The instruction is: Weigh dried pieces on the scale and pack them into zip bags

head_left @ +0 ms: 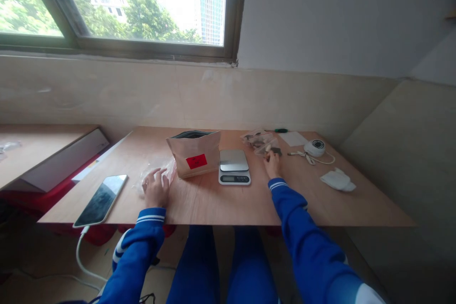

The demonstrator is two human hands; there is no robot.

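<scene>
Resting flat, your left hand (156, 188) lies palm down with fingers spread on a clear plastic bag (156, 172) just left of the paper pouch (194, 153); it grips nothing. Your right hand (272, 163) reaches the small clear packets (259, 140) beyond the digital scale (234, 166), fingertips touching a small dark piece (276, 151); whether it has closed on that piece cannot be told. The scale platform is bare, so weighing looks not yet begun.

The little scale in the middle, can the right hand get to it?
Probably yes. The right hand rests on the table just right of the scale, with bare wood between them and nothing in the way.
</scene>
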